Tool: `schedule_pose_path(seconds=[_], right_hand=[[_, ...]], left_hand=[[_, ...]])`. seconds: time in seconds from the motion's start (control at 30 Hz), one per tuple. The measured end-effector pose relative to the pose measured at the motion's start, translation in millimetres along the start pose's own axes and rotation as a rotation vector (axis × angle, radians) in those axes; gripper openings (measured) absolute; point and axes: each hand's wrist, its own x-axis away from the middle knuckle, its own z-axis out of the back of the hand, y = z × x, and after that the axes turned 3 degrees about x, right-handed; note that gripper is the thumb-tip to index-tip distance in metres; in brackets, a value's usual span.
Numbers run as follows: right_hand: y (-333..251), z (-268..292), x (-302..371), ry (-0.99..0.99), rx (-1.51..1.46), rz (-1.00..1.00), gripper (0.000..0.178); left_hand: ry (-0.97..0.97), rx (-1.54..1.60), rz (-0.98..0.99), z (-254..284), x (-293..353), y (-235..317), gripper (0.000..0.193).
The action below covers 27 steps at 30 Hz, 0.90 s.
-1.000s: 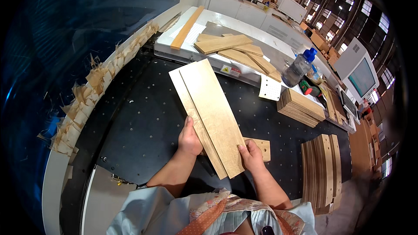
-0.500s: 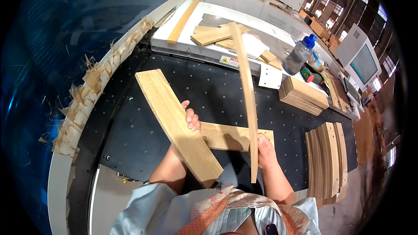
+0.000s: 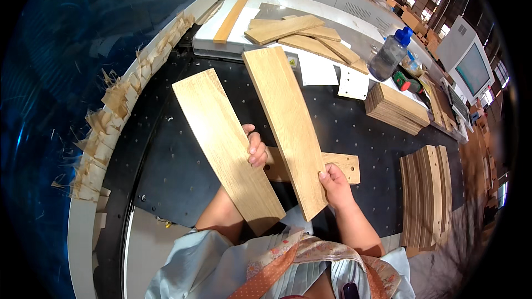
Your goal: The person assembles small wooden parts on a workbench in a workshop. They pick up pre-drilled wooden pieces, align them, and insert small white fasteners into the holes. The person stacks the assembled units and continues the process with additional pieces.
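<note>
My left hand (image 3: 256, 147) is closed round the right edge of a pale wooden board (image 3: 221, 144), its fingers showing and its palm hidden behind the wood. In my right hand (image 3: 334, 185) I grip a second wooden board (image 3: 285, 127) near its lower end, thumb on the broad face. Both boards tilt the same way, side by side, with their wide faces turned up toward me. Beneath them a third board with drilled holes (image 3: 344, 167) lies crosswise on the black table (image 3: 183, 149), partly covered by the held boards.
Stacked boards (image 3: 396, 108) stand at the table's right, and curved drilled pieces (image 3: 421, 196) nearer me. Loose boards (image 3: 310, 36), a blue-capped bottle (image 3: 390, 55) and a green-red tool (image 3: 406, 83) sit on the white ledge behind. A bristly strip (image 3: 119, 99) edges the left.
My right hand has turned its board from edge-on to broad face up and brought it left, beside the other board. The left board has shifted only slightly.
</note>
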Motion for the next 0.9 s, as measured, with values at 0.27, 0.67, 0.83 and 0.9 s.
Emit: schedule_pose_path(seconds=[0.27, 0.67, 0.83, 0.9], right_hand=[[-9, -9, 1, 0.029, -0.191, -0.216, 0.022], [15, 1, -4, -0.667, -1.229, -0.455, 0.069], [21, 3, -5, -0.704, -1.293, -0.436, 0.073], [21, 3, -4, -0.719, -1.293, -0.445, 0.073]], left_hand=[[0.091, 0.008, -0.006, -2, 2, 7, 0.054], [0.288, 0.035, -0.053, -7, 0, 0, 0.047], [0.293, 0.055, -0.046, -2, 2, 2, 0.044], [0.276, 0.059, -0.033, 1, 2, 3, 0.041]])
